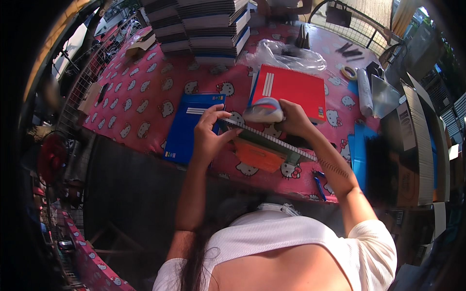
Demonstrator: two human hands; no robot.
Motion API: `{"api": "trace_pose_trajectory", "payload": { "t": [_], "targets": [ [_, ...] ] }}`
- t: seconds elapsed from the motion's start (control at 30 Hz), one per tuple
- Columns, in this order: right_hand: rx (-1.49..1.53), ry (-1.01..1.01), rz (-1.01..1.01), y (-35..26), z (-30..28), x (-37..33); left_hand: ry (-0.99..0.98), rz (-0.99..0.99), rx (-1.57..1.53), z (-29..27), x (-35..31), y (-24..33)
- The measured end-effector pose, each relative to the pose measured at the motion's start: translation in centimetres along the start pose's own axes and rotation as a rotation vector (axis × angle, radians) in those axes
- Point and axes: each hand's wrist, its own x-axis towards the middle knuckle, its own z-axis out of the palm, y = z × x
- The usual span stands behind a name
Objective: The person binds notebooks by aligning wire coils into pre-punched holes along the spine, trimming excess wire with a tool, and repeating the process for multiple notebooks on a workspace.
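My left hand (209, 130) grips one end of a spiral-bound notebook (279, 142), thumb on the near side and fingers on the far side. The notebook stands tilted on edge, its bound edge upward, with an orange cover (259, 156) showing below. A loose length of spiral coil (334, 168) sticks out past its right end, by my right forearm. My right hand (294, 118) is closed around a pale, rounded tool (263, 111), blurred and of unclear kind, above the bound edge. A blue notebook (187, 133) lies to the left, and a red spiral notebook (296, 89) lies beyond my right hand.
Tall stacks of notebooks (208, 31) stand at the back, beside a clear plastic bag (286, 57). At right are a tape roll (348, 72), a clear plastic roll (364, 92), blue sheets (360, 153) and a cardboard box (412, 150). A blue-handled tool (320, 186) lies near the front edge.
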Motion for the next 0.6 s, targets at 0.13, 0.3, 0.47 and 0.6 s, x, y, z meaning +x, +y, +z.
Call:
{"api": "trace_pose_trajectory", "payload": {
  "t": [0.13,0.3,0.47,0.6],
  "targets": [
    [0.316,-0.146,-0.068,-2.7,1.1,0.5,0.011,-0.195,-0.232,-0.5,-0.7,-1.6],
    [0.729,-0.118,-0.176,-4.5,0.8,1.2,0.084,-0.279,-0.632,-0.7,-0.8,-2.2],
    [-0.089,-0.062,-0.084,-4.0,1.5,3.8,0.092,-0.350,-0.674,-0.3,-1.0,-2.8],
    [0.032,0.028,-0.127,-2.3,2.0,2.3,0.058,-0.466,-0.641,-1.3,-0.8,-3.0]
  ]
}}
